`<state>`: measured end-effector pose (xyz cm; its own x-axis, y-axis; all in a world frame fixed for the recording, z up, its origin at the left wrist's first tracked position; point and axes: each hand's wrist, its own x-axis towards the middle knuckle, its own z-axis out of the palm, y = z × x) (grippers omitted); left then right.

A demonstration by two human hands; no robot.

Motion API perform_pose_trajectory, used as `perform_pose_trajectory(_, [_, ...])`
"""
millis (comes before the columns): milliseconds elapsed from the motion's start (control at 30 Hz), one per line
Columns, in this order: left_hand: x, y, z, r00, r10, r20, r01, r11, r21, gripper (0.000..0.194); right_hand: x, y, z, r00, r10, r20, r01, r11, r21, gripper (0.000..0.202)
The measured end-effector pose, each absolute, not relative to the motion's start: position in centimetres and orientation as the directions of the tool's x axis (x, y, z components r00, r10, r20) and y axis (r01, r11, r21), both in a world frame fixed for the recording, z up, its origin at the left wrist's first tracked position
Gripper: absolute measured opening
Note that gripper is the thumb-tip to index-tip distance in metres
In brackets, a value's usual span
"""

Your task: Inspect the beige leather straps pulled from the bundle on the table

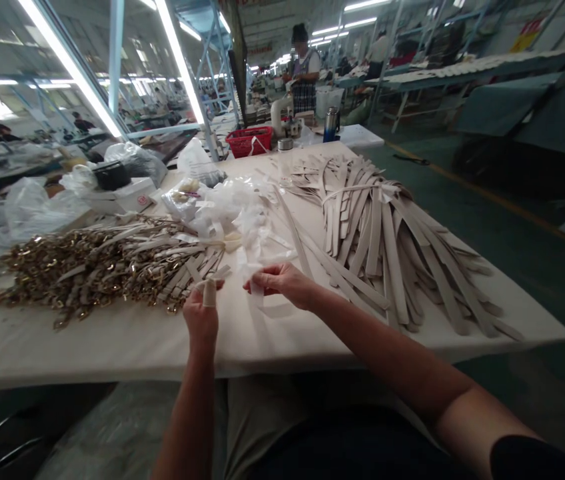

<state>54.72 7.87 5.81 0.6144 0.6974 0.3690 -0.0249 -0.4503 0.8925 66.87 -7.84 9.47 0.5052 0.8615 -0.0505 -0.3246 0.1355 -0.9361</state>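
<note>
My left hand (pixel 202 308) is closed on a short beige strap, with a pale wrap around its thumb. To its right, my right hand (pixel 282 281) pinches a thin translucent white strip (pixel 278 311) that hangs below the fingers. The hands are apart, low over the cream table (pixel 242 347). Left of them lies a heap of beige straps with gold buckles (pixel 97 267). A large bundle of flat beige strips (pixel 367 233) fans out on the right. Crumpled white film (pixel 247 213) lies just beyond my hands.
A red basket (pixel 249 141), a blue flask (pixel 331 125) and a metal lid (pixel 285 144) stand at the far edge. Plastic bags (pixel 37 207) and a white box (pixel 134 195) are at the left. A person (pixel 304 70) stands beyond the table.
</note>
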Motion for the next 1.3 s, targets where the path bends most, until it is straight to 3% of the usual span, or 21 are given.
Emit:
perform_pose_trajectory(67, [54.1, 6.2, 5.0, 0.708, 0.686, 0.169, -0.073, -0.167, 0.983, 0.054, 66.8, -7.2, 9.7, 0.558, 0.829, -0.030, -0.275, 0.151, -0.949, 0.044])
perform_pose_trajectory(167, [54.1, 3.3, 4.5, 0.802, 0.597, -0.015, -0.112, 0.174, 0.978, 0.059, 66.4, -6.7, 9.8, 0.542, 0.840, 0.026, -0.118, 0.107, -0.987, 0.036])
perform_pose_trajectory(333, [54.4, 1.2, 5.0, 0.757, 0.646, -0.098, -0.109, 0.272, 0.956, 0.043, 66.5, -6.9, 10.1, 0.511, 0.853, 0.111, 0.121, 0.057, -0.991, 0.027])
perform_pose_trajectory(500, [53.0, 0.2, 5.2, 0.761, 0.590, -0.270, -0.004, 0.420, 0.907, 0.049, 68.9, -6.8, 10.2, 0.574, 0.802, 0.163, 0.276, -0.002, -0.961, 0.026])
perform_pose_trajectory(833, [49.5, -1.6, 4.4, 0.792, 0.475, -0.382, 0.067, 0.555, 0.829, 0.045, 72.0, -5.1, 8.8, 0.617, 0.773, 0.145, 0.270, -0.036, -0.962, 0.024])
perform_pose_trajectory(967, [48.9, -1.4, 4.5, 0.845, 0.374, -0.381, 0.197, 0.445, 0.873, 0.037, 72.0, -4.3, 8.3, 0.549, 0.821, 0.155, 0.380, -0.079, -0.922, 0.028])
perform_pose_trajectory(1133, [48.9, -1.4, 4.6, 0.871, 0.276, -0.407, 0.338, 0.265, 0.903, 0.030, 71.3, -3.5, 8.6, 0.490, 0.852, 0.187, 0.577, -0.156, -0.802, 0.027])
perform_pose_trajectory(1300, [49.1, -1.2, 3.0, 0.778, 0.422, -0.465, 0.278, 0.431, 0.858, 0.033, 73.4, -4.8, 9.3, 0.493, 0.844, 0.211, 0.779, -0.320, -0.539, 0.031])
